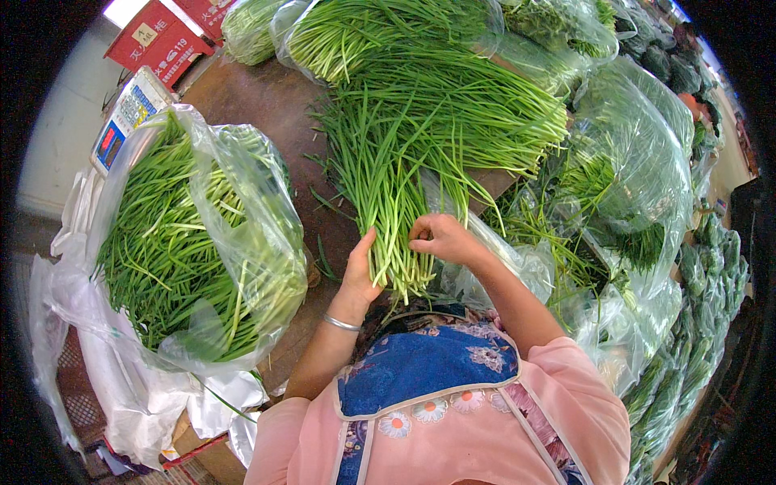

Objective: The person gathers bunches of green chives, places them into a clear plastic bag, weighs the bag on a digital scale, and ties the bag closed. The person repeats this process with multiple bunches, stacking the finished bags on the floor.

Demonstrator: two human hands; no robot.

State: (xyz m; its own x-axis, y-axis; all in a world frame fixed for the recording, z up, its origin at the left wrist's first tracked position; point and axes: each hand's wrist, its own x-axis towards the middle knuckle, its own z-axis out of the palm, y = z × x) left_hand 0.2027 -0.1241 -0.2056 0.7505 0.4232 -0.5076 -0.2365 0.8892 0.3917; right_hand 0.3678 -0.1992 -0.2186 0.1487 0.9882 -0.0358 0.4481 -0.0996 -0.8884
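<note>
My left hand (362, 267) is wrapped around the left side of a bunch of garlic chives (388, 224), near the pale cut ends, which point towards my body. At the bunch's right edge is my right hand (447, 239), thumb and fingers curled close to the stems. Whether a stalk is pinched between them is not clear. The bunch's green tips reach up onto a large loose pile of garlic chives (448, 115), whose pale ends face right. Several stems hang loose just beyond my right hand.
A clear plastic bag (242, 182) full of chives stands at left, by a digital scale (124, 121). Red fire-equipment boxes (159, 45) are behind. Bagged greens (630, 157) crowd the right, with loose stalks (545, 230) nearer. The brown tabletop (254, 91) has leaf scraps.
</note>
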